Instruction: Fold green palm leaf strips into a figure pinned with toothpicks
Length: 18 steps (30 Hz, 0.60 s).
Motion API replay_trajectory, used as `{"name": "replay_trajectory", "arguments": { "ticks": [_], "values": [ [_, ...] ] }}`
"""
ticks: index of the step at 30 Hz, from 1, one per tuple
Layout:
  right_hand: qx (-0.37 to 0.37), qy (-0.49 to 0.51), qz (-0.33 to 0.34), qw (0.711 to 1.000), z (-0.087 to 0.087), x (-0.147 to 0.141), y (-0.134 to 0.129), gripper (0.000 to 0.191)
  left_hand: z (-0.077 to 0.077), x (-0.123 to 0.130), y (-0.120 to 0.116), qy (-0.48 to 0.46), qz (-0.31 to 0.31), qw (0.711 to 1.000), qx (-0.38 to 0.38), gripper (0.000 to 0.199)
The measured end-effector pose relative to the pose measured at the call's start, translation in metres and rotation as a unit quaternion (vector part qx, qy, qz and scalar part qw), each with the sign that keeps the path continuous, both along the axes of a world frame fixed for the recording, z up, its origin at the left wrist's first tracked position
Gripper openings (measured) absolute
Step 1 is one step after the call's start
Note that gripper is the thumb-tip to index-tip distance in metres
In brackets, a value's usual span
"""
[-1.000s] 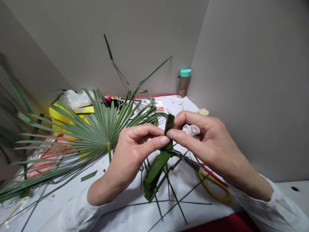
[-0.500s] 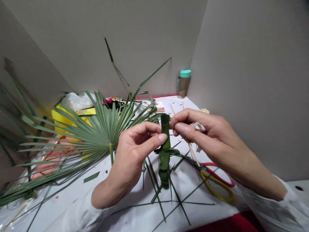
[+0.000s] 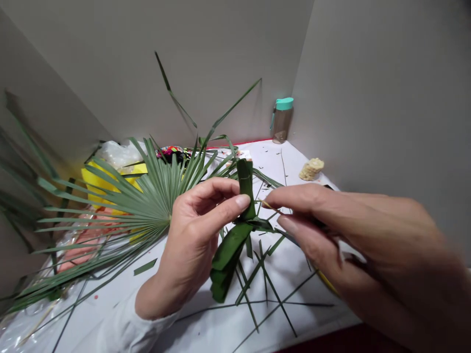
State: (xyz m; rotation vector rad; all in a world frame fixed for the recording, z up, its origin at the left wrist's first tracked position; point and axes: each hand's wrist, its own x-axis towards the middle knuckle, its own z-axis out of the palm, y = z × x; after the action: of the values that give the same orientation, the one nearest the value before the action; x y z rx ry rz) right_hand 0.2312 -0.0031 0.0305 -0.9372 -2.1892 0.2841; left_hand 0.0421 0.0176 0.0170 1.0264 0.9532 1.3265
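My left hand (image 3: 202,235) pinches a folded green leaf piece (image 3: 245,189) between thumb and fingers, near its upper part. Below the pinch, wider leaf folds hang down to the left, and a small strip sticks out to the right. On the right, my right hand (image 3: 342,235) is partly blurred; a thin yellowish stick (image 3: 270,205) lies between its thumb and forefinger, its tip close to the leaf piece. Something white shows partly beneath the right palm.
A large fan palm leaf (image 3: 158,196) spreads over the left side. Cut leaf strips (image 3: 265,264) litter the white cloth. A teal-lidded bottle (image 3: 282,120) and a beige lump (image 3: 311,169) stand farther back. Yellow scissors (image 3: 327,283) are mostly hidden beneath my right hand.
My right hand has moved right and nearer the camera, now with the thin stick showing in its fingers. The leaf piece's lower folds have swung left. The beige lump has come into fuller view.
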Motion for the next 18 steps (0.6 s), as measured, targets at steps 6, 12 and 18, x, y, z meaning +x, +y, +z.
{"name": "replay_trajectory", "arguments": {
  "ticks": [6, 12, 18],
  "values": [
    [0.033, -0.009, 0.000, 0.999, -0.006, 0.009, -0.002, 0.022, 0.002, -0.001, -0.002, -0.003, -0.001, 1.000, 0.007, 0.012],
    [0.065, -0.014, -0.011, 0.998, -0.007, 0.011, 0.000, 0.020, 0.004, 0.001, -0.006, 0.024, 0.015, 1.000, 0.010, 0.008],
    [0.068, -0.009, 0.010, 0.998, -0.002, 0.002, 0.007, 0.025, 0.004, 0.003, -0.007, 0.050, 0.039, 0.997, 0.041, 0.005]
  ]
}}
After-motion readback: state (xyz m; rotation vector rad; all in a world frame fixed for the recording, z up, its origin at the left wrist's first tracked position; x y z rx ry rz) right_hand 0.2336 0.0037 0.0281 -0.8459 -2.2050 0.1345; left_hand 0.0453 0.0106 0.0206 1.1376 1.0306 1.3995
